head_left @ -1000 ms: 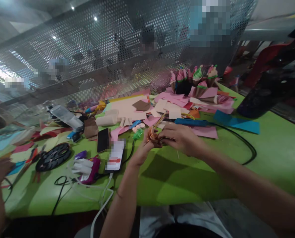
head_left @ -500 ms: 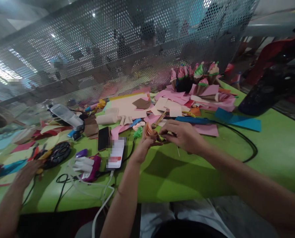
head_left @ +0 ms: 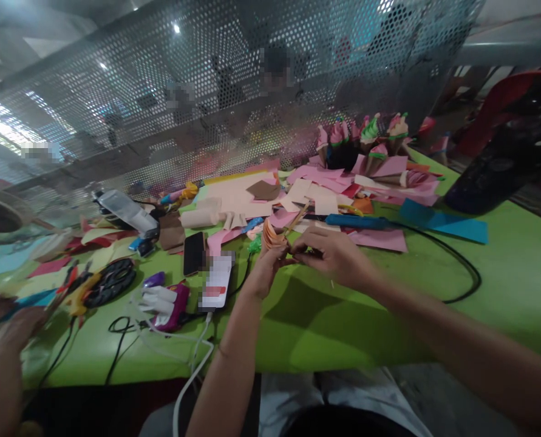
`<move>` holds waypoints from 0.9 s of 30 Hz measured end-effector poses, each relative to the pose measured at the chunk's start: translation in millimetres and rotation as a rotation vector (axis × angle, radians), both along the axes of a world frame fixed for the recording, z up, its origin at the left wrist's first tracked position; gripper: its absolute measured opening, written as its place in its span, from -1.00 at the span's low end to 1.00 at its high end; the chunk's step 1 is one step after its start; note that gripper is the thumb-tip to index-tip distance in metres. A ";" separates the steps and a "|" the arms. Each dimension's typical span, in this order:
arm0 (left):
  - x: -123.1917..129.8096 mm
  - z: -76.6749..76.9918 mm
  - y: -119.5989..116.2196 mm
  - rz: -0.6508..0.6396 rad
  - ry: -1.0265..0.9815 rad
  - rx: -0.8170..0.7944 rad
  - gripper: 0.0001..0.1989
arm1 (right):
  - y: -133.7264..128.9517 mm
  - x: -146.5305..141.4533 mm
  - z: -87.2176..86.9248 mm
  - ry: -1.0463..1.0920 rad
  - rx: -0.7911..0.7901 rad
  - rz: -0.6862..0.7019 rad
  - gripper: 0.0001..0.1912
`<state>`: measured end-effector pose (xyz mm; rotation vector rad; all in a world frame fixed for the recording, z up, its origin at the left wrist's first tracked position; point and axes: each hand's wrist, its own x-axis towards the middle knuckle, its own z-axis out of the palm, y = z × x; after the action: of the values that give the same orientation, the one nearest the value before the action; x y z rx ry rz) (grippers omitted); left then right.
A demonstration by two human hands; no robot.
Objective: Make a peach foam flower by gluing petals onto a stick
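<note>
- Here, your left hand (head_left: 268, 271) is wrapped around the bottom of a small orange swirly piece that looks like paper (head_left: 274, 235), and the swirl pokes up above your fingers.
- Your right hand (head_left: 336, 254) is just beside it, with the fingers bent in close to the thumb. You can't tell if they pinch something, because that spot is dark and tiny.
- The swirl is up over the shiny green table (head_left: 316, 349), in front of you.
- Close behind your left hand is a crinkly bright green bit (head_left: 255, 244).
- Past your right hand lies a long blue-handled tool (head_left: 357, 222) with a black cord that loops to the right.
- Farther right are a flat bright blue paper sheet (head_left: 443, 221) and a big dark bottle (head_left: 482, 167).
- At the back, pink and green swirls on brown cones (head_left: 369, 130) stand close together, by lots of pink paper pieces (head_left: 325, 177).
- To the left of your left hand are a phone with a lit white screen (head_left: 216, 285), a black phone (head_left: 194, 253) and a shiny purple-pink pack (head_left: 177, 308).
- On the far left, another person's hand (head_left: 28, 323) is near a yellow tool with a black cord (head_left: 79, 297).
</note>
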<state>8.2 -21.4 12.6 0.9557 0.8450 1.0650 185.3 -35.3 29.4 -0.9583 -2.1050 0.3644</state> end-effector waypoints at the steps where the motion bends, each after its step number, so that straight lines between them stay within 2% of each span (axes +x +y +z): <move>1: 0.4 -0.3 0.0 0.008 -0.002 -0.005 -0.54 | -0.9 -1.4 -1.1 0.002 -0.002 -0.004 -0.89; 5: 0.8 -4.8 0.0 0.043 0.011 -0.024 -0.48 | -4.3 -8.1 -6.1 0.035 -0.011 -0.076 -0.98; 9: 1.9 -12.7 0.4 0.069 0.038 -0.016 -0.43 | -5.5 -14.6 -13.3 0.023 -0.069 -0.174 -0.99; 13: 7.0 -14.8 0.4 0.013 0.012 -0.027 -0.29 | -4.3 -19.7 -19.9 -0.066 -0.110 -0.277 -0.90; 16: 11.6 -11.4 -0.3 -0.044 -0.030 -0.026 -0.28 | -3.1 -21.6 -22.2 -0.107 -0.133 -0.361 -0.84; 20: 14.2 -9.3 -0.7 -0.051 -0.035 -0.004 -0.36 | -2.4 -21.1 -21.7 -0.105 -0.145 -0.373 -0.84; 27: 11.1 -17.5 1.0 -0.069 0.007 -0.010 -0.38 | -2.9 -19.6 -21.1 -0.086 -0.139 -0.353 -0.82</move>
<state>19.3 -20.5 -4.9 0.9746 0.8171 0.9980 165.7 -38.2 8.3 -1.4224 -1.9549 0.2943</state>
